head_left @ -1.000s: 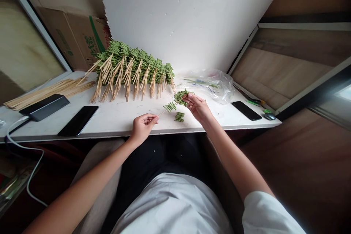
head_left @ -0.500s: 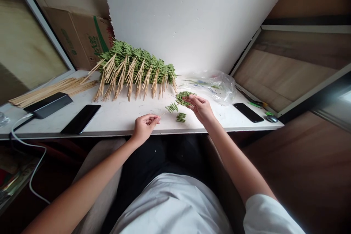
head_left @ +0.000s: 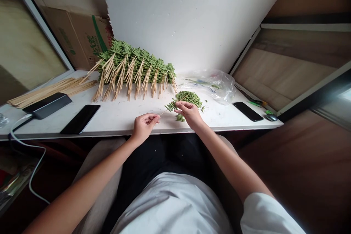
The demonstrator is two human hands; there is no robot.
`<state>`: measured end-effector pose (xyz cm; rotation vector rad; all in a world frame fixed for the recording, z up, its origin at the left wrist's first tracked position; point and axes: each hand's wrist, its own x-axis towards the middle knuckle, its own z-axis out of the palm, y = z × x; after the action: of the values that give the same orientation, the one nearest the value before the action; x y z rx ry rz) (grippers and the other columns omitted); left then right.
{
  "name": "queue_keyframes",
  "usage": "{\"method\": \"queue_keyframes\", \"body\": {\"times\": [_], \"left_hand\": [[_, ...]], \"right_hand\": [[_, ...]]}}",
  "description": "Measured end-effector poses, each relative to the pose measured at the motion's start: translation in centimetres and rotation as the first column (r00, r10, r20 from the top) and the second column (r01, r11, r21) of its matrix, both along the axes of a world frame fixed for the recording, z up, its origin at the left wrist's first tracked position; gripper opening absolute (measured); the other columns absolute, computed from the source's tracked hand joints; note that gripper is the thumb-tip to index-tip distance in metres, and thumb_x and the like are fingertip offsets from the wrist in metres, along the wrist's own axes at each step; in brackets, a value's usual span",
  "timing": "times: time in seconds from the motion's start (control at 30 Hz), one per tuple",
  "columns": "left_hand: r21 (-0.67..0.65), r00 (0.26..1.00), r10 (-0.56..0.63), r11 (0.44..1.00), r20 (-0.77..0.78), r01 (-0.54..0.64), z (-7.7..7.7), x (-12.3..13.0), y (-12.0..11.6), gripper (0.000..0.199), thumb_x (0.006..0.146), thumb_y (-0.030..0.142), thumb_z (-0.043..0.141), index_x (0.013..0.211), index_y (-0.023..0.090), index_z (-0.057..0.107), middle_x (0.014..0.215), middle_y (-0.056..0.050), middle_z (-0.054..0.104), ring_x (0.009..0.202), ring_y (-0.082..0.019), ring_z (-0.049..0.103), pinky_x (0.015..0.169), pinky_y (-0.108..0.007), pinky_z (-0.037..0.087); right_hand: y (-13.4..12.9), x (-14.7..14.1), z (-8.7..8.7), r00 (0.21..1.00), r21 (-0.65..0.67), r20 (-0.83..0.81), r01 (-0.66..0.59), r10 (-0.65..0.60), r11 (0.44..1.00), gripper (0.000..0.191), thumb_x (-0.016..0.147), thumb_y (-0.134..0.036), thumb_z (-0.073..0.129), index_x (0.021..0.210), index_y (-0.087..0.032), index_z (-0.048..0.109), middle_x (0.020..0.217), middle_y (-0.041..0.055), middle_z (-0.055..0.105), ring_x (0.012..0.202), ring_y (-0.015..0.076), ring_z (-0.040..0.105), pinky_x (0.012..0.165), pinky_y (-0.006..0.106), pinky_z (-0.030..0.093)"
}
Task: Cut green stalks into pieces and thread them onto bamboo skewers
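Note:
My left hand (head_left: 146, 126) pinches the bare end of a thin wooden skewer (head_left: 163, 112), which points up and to the right. Several short green bean pieces (head_left: 170, 106) are threaded crosswise on its far part. At the skewer's tip, my right hand (head_left: 190, 112) has its thumb and fingers pinched together; what lies between them is too small to make out. Right behind that hand is a heap of cut green bean pieces (head_left: 189, 97). A small row of bean pieces (head_left: 180, 117) lies on the table below the skewer, partly behind my right hand.
A large stack of filled bean skewers (head_left: 137, 62) stands at the back left. Bare skewers (head_left: 52, 89), a black stand (head_left: 48, 105) with a cable and a phone (head_left: 80, 119) lie left. To the right are a clear plastic bag (head_left: 225, 87) and another phone (head_left: 248, 112).
My right hand has moved left and toward me, from over the heap to the skewer's tip, uncovering the heap. My left hand has stayed in place with the skewer.

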<state>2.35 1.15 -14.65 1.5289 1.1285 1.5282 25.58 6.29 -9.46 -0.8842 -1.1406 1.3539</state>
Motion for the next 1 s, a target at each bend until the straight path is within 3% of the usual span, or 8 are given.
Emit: {"method": "queue_keyframes", "body": {"times": [0.1, 0.17, 0.27, 0.4, 0.6, 0.77, 0.9, 1.0], "left_hand": [[0.000, 1.000, 0.008, 1.000, 0.017, -0.008, 0.2, 0.0, 0.1, 0.033, 0.089, 0.046, 0.083, 0.095, 0.013, 0.081, 0.083, -0.010, 0.080, 0.076, -0.023, 0.079, 0.070, -0.029, 0.063], [-0.004, 0.999, 0.016, 1.000, 0.031, -0.016, 0.3, 0.1, 0.1, 0.034, 0.088, 0.046, 0.083, 0.096, 0.013, 0.080, 0.083, -0.010, 0.080, 0.076, -0.023, 0.079, 0.070, -0.029, 0.063], [-0.010, 0.999, 0.018, 1.000, 0.035, -0.018, 0.3, 0.1, 0.1, 0.035, 0.088, 0.047, 0.083, 0.096, 0.013, 0.079, 0.083, -0.010, 0.080, 0.077, -0.023, 0.079, 0.070, -0.029, 0.062], [-0.014, 1.000, 0.028, 1.000, 0.015, -0.027, 0.5, 0.1, -0.1, 0.036, 0.087, 0.048, 0.083, 0.096, 0.013, 0.079, 0.084, -0.010, 0.080, 0.077, -0.023, 0.079, 0.073, -0.030, 0.063], [-0.026, 0.999, 0.041, 0.999, -0.016, -0.042, 0.8, 0.2, -0.3, 0.037, 0.085, 0.049, 0.084, 0.095, 0.013, 0.078, 0.082, -0.010, 0.079, 0.075, -0.023, 0.079, 0.072, -0.031, 0.064], [-0.033, 0.998, 0.045, 0.998, -0.036, -0.046, 0.7, 0.2, -0.3, 0.036, 0.087, 0.049, 0.083, 0.096, 0.014, 0.078, 0.082, -0.010, 0.080, 0.076, -0.024, 0.079, 0.072, -0.031, 0.064], [-0.043, 0.998, 0.052, 0.998, -0.032, -0.054, 0.8, 0.3, -0.5, 0.037, 0.086, 0.049, 0.084, 0.096, 0.015, 0.077, 0.081, -0.009, 0.079, 0.077, -0.024, 0.079, 0.071, -0.032, 0.065], [-0.050, 0.998, 0.056, 0.997, -0.037, -0.058, 0.9, 0.3, -0.5, 0.036, 0.086, 0.049, 0.084, 0.096, 0.015, 0.077, 0.080, -0.009, 0.079, 0.078, -0.024, 0.079, 0.072, -0.032, 0.064]], "right_hand": [[0.7, 1.5, 0.6, 0.992, 0.077, 0.121, -0.040, 0.031, 0.996, 0.044, 0.072, -0.055, 0.095, 0.103, -0.024, 0.085, 0.112, 0.0062, 0.082, 0.106, 0.0256, 0.076, 0.092, 0.041, 0.066], [1.3, 3.1, 1.0, 0.935, 0.201, 0.354, -0.066, -0.010, 0.977, 0.043, 0.081, -0.056, 0.088, 0.110, -0.025, 0.085, 0.117, 0.0086, 0.082, 0.108, 0.0291, 0.076, 0.088, 0.043, 0.065], [2.2, 5.0, 1.1, 0.653, 0.390, 0.728, -0.141, -0.211, 0.910, 0.021, 0.092, -0.042, 0.080, 0.099, -0.023, 0.087, 0.107, 0.0113, 0.083, 0.102, 0.0312, 0.076, 0.100, 0.051, 0.057], [2.6, 5.8, 0.1, 0.323, 0.414, 0.888, -0.251, -0.328, 0.875, 0.008, 0.092, -0.020, 0.079, 0.088, -0.021, 0.085, 0.096, 0.0108, 0.083, 0.096, 0.0297, 0.074, 0.112, 0.050, 0.045], [2.3, 5.2, -0.1, 0.243, 0.391, 0.913, -0.291, -0.328, 0.873, 0.010, 0.093, -0.017, 0.077, 0.084, -0.018, 0.082, 0.093, 0.0109, 0.082, 0.090, 0.0272, 0.071, 0.107, 0.044, 0.044], [2.1, 5.1, 0.1, 0.313, 0.423, 0.886, -0.237, -0.344, 0.875, 0.010, 0.096, -0.016, 0.072, 0.089, -0.016, 0.079, 0.094, 0.0129, 0.081, 0.094, 0.0278, 0.071, 0.098, 0.043, 0.049], [2.6, 5.5, 0.2, 0.615, 0.358, 0.754, -0.092, -0.230, 0.929, 0.009, 0.096, -0.026, 0.075, 0.094, -0.019, 0.078, 0.092, 0.0096, 0.081, 0.086, 0.0235, 0.073, 0.084, 0.038, 0.055], [3.0, 6.1, 0.6, 0.833, 0.214, 0.540, 0.005, -0.123, 0.977, 0.029, 0.081, -0.045, 0.089, 0.093, -0.021, 0.080, 0.087, 0.0077, 0.080, 0.083, 0.0237, 0.073, 0.076, 0.035, 0.055]]}}
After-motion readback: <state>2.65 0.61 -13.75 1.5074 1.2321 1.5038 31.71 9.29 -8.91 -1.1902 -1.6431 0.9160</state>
